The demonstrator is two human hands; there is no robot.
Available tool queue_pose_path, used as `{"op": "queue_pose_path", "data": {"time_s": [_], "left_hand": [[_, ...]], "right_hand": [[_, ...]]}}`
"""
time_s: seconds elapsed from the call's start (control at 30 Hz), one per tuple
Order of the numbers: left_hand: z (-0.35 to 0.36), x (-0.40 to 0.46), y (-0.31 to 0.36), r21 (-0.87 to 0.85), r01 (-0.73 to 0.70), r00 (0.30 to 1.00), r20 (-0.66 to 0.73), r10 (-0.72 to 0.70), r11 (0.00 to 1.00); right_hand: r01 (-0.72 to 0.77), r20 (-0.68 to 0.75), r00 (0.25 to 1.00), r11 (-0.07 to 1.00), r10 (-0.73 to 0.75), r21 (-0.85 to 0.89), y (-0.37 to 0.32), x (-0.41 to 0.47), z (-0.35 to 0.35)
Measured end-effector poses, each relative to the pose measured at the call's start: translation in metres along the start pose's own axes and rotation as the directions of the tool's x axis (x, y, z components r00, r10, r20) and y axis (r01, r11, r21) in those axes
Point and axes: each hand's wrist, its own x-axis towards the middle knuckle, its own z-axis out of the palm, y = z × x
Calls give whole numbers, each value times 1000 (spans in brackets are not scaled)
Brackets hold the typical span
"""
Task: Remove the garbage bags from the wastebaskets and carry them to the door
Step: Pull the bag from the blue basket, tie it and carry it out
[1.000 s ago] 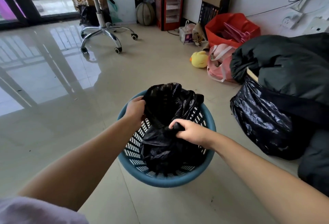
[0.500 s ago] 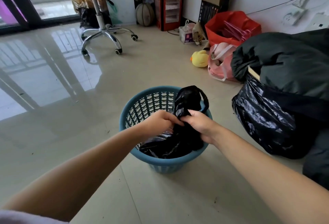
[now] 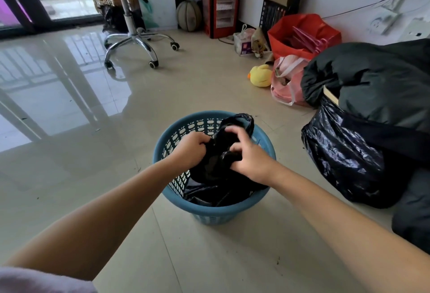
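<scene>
A blue perforated wastebasket (image 3: 176, 134) stands on the tiled floor in front of me. Inside it sits a black garbage bag (image 3: 216, 190), its top gathered into a bunch with one loop handle (image 3: 242, 119) sticking up at the far rim. My left hand (image 3: 192, 149) grips the gathered plastic from the left. My right hand (image 3: 250, 159) grips it from the right, fingers bent around the bunch. Both hands are over the basket's mouth, close together.
A large full black bag (image 3: 344, 160) and dark bundles lie to the right. A pink bag (image 3: 287, 83), yellow plush duck (image 3: 260, 76), red bag (image 3: 302, 34), red heater (image 3: 221, 5) line the wall. An office chair (image 3: 130, 36) stands ahead left by glass doors.
The basket was tilted toward me, now it stands upright. My left hand left the rim and joined the right on the bag's top, which is gathered tighter.
</scene>
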Motion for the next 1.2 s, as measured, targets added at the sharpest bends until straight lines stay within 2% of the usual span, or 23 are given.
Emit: {"op": "queue_pose_path", "data": {"time_s": [0.07,0.13,0.2,0.23,0.3,0.33,0.4,0.43,0.47,0.5,0.53,0.57,0.6,0.63,0.67,0.7,0.83,0.93,1.03,1.13,1.2], "left_hand": [[-1,-5,2,75,-123,987,110,114,990],[2,-12,10,21,-203,961,194,195,979],[1,-14,16,-101,-164,958,220,183,981],[-1,-13,15,-155,-120,966,210,151,981],[-8,-10,8,-247,-50,987,134,86,968],[-13,-7,0,-230,-36,998,51,49,973],[-24,-2,-24,-22,32,991,-131,-35,999],[-29,-1,-39,102,123,980,-168,-104,987],[-33,-2,-55,136,240,961,-176,-215,961],[-36,-5,-69,50,363,924,-147,-353,930],[-36,-8,-79,-142,471,873,-68,-483,871],[-35,-13,-85,-366,545,823,62,-565,754],[-33,-18,-89,-540,589,786,207,-583,601],[-30,-20,-90,-650,598,767,294,-571,468],[-29,-21,-91,-722,582,760,320,-565,374],[-29,-18,-92,-764,558,757,309,-575,324],[-28,-4,-94,-876,411,723,145,-676,251],[-36,8,-95,-958,218,599,-20,-801,187],[-45,16,-99,-996,24,509,-57,-859,81],[-49,16,-103,-996,-62,538,22,-843,-65],[-48,18,-102,-987,-80,569,68,-820,-137]], "right_hand": [[-56,-3,998,991,56,-123,6,6,-7],[-132,86,983,955,160,-267,9,8,-3],[-98,117,982,929,148,-358,11,10,6],[-79,89,989,927,119,-368,9,11,9],[-83,11,996,934,93,-349,9,12,8],[-111,-22,994,937,110,-331,11,14,7],[-199,-84,979,953,184,-230,14,18,4],[-244,-112,967,958,229,-150,14,21,3],[-272,-142,954,961,263,-43,12,25,2],[-278,-169,942,957,289,85,8,29,2],[-259,-196,933,942,301,213,3,35,1],[-227,-223,925,917,309,329,-4,40,0],[-190,-249,914,882,319,432,-12,46,-2],[-147,-273,905,843,326,518,-22,50,-6],[-96,-302,896,804,327,586,-32,54,-10],[-42,-332,886,769,323,638,-42,57,-15],[198,-474,848,688,237,698,-78,52,-44],[343,-588,792,677,164,651,-92,37,-63],[401,-638,758,674,136,620,-97,23,-74],[436,-657,749,683,85,586,-94,13,-81],[418,-630,773,690,72,591,-87,12,-80]]}}
